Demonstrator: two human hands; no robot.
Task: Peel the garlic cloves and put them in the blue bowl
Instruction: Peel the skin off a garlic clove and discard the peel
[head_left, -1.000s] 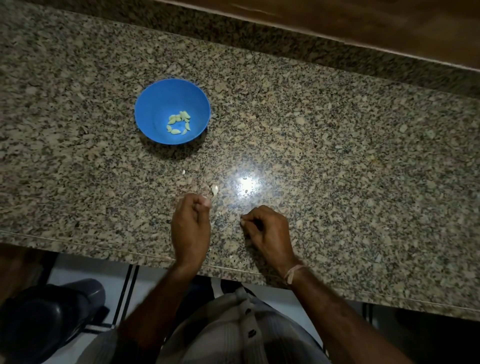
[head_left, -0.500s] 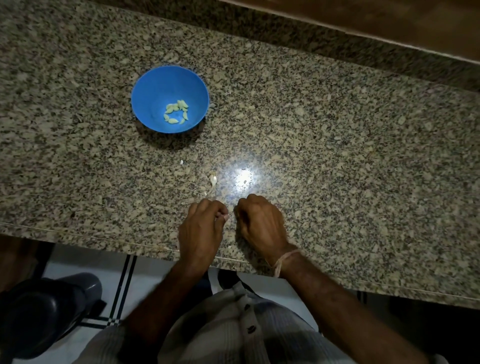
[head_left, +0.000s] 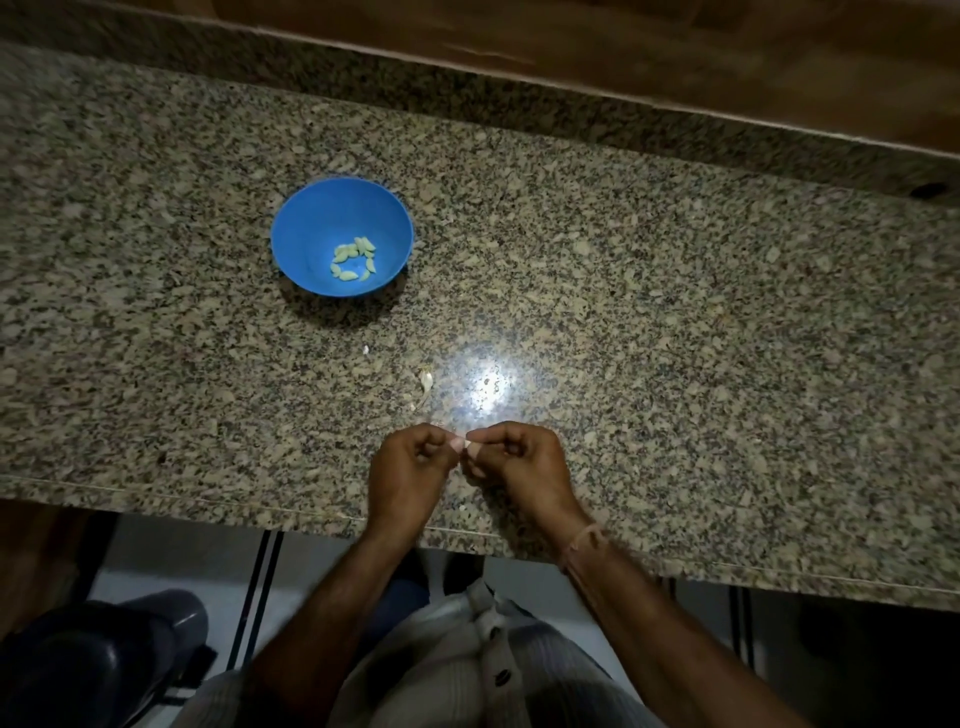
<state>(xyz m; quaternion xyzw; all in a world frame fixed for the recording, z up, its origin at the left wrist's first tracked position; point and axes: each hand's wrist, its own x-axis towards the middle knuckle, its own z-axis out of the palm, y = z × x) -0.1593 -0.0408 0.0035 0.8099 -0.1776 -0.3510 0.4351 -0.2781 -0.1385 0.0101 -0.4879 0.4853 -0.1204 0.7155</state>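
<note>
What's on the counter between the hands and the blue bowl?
Head view: a curled garlic peel and a tiny white scrap lie on bare granite between them.

The counter (head_left: 675, 312) is speckled stone, brown and grey. A bright spot of light (head_left: 485, 387) shines on it near the front edge. Brown wood (head_left: 675, 47) runs along the back. Below is a white floor (head_left: 171, 551) with 2 dark lines (head_left: 260, 587). A dark round thing (head_left: 104, 654) sits bottom left. A striped shirt (head_left: 441, 670) has 1 button (head_left: 501, 677).

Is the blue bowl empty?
No, several pale peeled garlic cloves lie in the bottom of the blue bowl.
</note>
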